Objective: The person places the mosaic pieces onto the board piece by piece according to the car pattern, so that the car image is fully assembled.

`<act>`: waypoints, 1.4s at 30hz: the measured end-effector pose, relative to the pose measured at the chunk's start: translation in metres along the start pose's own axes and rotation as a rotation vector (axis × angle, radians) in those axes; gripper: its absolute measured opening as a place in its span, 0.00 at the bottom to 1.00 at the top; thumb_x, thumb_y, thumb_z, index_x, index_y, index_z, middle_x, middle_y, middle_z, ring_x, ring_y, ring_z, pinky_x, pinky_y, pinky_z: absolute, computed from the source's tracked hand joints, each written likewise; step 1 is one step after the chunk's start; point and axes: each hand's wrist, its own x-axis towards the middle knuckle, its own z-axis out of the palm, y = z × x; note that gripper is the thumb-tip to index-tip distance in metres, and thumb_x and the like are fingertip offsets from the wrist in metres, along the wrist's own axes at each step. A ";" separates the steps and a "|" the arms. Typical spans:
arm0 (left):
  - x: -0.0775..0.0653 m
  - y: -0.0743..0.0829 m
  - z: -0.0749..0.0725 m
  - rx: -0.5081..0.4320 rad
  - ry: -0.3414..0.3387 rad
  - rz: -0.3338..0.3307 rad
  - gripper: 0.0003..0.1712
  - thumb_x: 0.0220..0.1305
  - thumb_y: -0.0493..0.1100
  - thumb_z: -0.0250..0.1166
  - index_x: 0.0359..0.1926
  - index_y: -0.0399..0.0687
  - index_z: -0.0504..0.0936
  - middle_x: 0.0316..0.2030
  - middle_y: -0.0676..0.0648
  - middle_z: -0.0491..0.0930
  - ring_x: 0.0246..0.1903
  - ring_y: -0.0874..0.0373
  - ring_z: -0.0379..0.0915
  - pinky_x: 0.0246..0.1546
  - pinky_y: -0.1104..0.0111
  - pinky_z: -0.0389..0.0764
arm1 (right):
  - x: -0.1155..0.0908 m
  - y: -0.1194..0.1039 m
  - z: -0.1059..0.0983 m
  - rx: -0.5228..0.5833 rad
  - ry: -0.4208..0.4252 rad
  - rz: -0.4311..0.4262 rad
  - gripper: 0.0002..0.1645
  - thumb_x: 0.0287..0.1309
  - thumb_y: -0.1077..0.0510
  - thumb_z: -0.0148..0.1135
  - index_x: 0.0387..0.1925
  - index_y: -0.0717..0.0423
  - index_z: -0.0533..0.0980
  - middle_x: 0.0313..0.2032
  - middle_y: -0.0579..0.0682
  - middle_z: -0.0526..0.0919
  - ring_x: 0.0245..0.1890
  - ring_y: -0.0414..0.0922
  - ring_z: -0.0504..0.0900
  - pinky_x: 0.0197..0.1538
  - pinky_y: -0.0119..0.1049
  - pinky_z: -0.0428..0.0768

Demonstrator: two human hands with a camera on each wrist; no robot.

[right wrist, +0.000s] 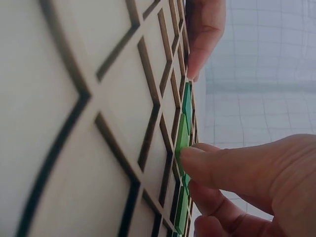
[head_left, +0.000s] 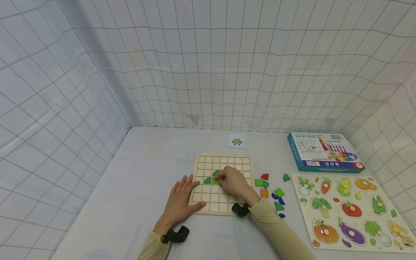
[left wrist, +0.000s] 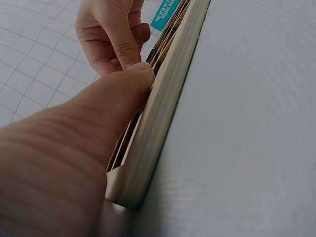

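A wooden grid board (head_left: 205,208) lies flat on the table. My left hand (head_left: 180,198) rests along its left edge, fingers spread, with the thumb over the front left corner area. My right hand (head_left: 234,182) is over the middle of the board, thumb and forefinger pinching at a green piece (right wrist: 185,179) in the grid. The fingertips partly hide that piece. Beside it sit a light green square (head_left: 215,181) and a dark green quarter-round piece (head_left: 207,180). Another light green piece (right wrist: 181,212) shows below the fingers in the right wrist view.
A small pattern card (head_left: 237,141) lies behind the board. Right of the board are loose pieces, including an orange square (head_left: 264,193) and a red quarter-round (head_left: 264,176). Farther right are a boxed bead set (head_left: 325,151) and a vegetable puzzle board (head_left: 334,196). Grid-patterned cloth walls surround the table.
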 end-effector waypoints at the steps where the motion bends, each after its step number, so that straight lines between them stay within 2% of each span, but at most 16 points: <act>1: 0.000 0.000 0.000 -0.006 -0.003 -0.004 0.45 0.54 0.69 0.63 0.66 0.50 0.68 0.70 0.42 0.55 0.70 0.45 0.43 0.67 0.53 0.42 | 0.000 0.000 0.000 -0.003 0.000 0.003 0.06 0.54 0.64 0.67 0.33 0.52 0.86 0.26 0.41 0.73 0.25 0.39 0.69 0.28 0.33 0.69; 5: 0.000 0.001 -0.001 -0.008 -0.004 -0.003 0.44 0.54 0.69 0.63 0.66 0.50 0.68 0.70 0.42 0.55 0.70 0.45 0.44 0.67 0.52 0.43 | -0.003 0.005 -0.001 -0.001 -0.004 0.009 0.06 0.54 0.62 0.66 0.33 0.51 0.85 0.26 0.40 0.73 0.25 0.39 0.69 0.28 0.33 0.70; 9: 0.000 0.002 0.000 -0.014 -0.006 -0.006 0.45 0.54 0.68 0.64 0.66 0.50 0.68 0.70 0.43 0.55 0.70 0.46 0.44 0.67 0.53 0.42 | -0.010 0.011 -0.009 0.007 0.029 0.007 0.05 0.55 0.61 0.66 0.35 0.51 0.85 0.26 0.39 0.73 0.25 0.38 0.70 0.28 0.33 0.71; 17: 0.002 0.002 0.001 -0.002 0.007 0.000 0.45 0.53 0.69 0.63 0.66 0.49 0.68 0.70 0.42 0.55 0.70 0.45 0.44 0.67 0.52 0.43 | -0.040 0.034 -0.049 -0.015 0.085 0.068 0.02 0.55 0.59 0.67 0.33 0.52 0.84 0.27 0.38 0.77 0.24 0.38 0.70 0.27 0.33 0.70; 22: 0.001 0.002 -0.001 0.000 0.016 -0.002 0.44 0.52 0.67 0.65 0.65 0.49 0.69 0.70 0.41 0.56 0.69 0.44 0.45 0.67 0.52 0.43 | -0.059 0.056 -0.072 -0.015 0.077 0.116 0.02 0.56 0.60 0.67 0.33 0.53 0.83 0.29 0.41 0.79 0.26 0.40 0.72 0.29 0.35 0.73; 26: 0.002 0.002 -0.002 0.002 0.014 -0.003 0.44 0.52 0.67 0.66 0.65 0.49 0.69 0.70 0.41 0.56 0.69 0.44 0.45 0.67 0.51 0.43 | -0.073 0.069 -0.084 -0.007 0.038 0.176 0.02 0.55 0.61 0.66 0.32 0.53 0.82 0.27 0.42 0.78 0.24 0.41 0.71 0.27 0.36 0.72; 33: 0.002 0.001 0.000 -0.002 0.005 -0.007 0.45 0.52 0.67 0.66 0.65 0.49 0.69 0.70 0.42 0.55 0.70 0.45 0.44 0.67 0.51 0.43 | -0.089 0.080 -0.086 0.008 -0.044 0.227 0.02 0.53 0.61 0.68 0.30 0.52 0.82 0.25 0.42 0.76 0.22 0.42 0.70 0.23 0.36 0.71; 38: 0.002 0.000 0.000 -0.004 -0.002 -0.014 0.45 0.52 0.68 0.65 0.65 0.50 0.69 0.70 0.42 0.55 0.70 0.46 0.44 0.67 0.52 0.42 | -0.094 0.082 -0.082 0.039 -0.078 0.208 0.05 0.50 0.62 0.70 0.30 0.51 0.81 0.25 0.42 0.76 0.23 0.42 0.70 0.24 0.36 0.72; 42: 0.001 0.001 -0.001 -0.004 -0.020 -0.033 0.46 0.52 0.69 0.64 0.66 0.50 0.68 0.70 0.44 0.54 0.70 0.47 0.42 0.68 0.54 0.40 | -0.095 0.083 -0.079 0.020 -0.074 0.181 0.07 0.48 0.62 0.72 0.31 0.52 0.81 0.25 0.42 0.75 0.24 0.41 0.70 0.25 0.36 0.71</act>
